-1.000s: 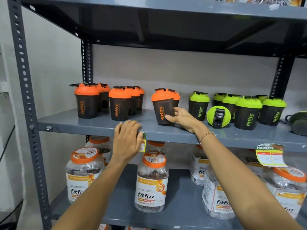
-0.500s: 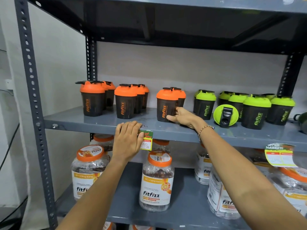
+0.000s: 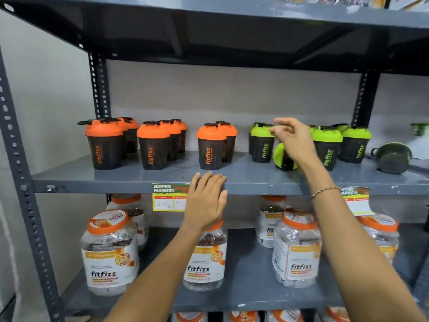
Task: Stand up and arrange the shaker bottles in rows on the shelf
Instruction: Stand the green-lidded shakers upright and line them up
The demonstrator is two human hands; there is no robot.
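Note:
Black shaker bottles stand on the grey middle shelf [image 3: 130, 180]. Orange-lidded ones form three short rows at left, the nearest-centre one [image 3: 212, 148] upright. Green-lidded bottles stand at right, one [image 3: 261, 142] just left of my right hand [image 3: 293, 141]. A green-lidded bottle [image 3: 282, 159] lies on its side, lid toward me, partly hidden behind that hand. My right hand hovers above it with fingers apart, holding nothing. My left hand [image 3: 206, 201] rests flat on the shelf's front edge, fingers together.
A dark bottle [image 3: 392, 158] lies on its side at the far right. Price tags [image 3: 168, 197] hang from the shelf edge. Large clear Fitfizz jars [image 3: 109, 254] with orange lids fill the lower shelf. The shelf above hangs low over the bottles.
My right hand let go of the orange-lidded bottle, now upright, and moved right and up over the green bottles. My left hand stayed on the shelf edge.

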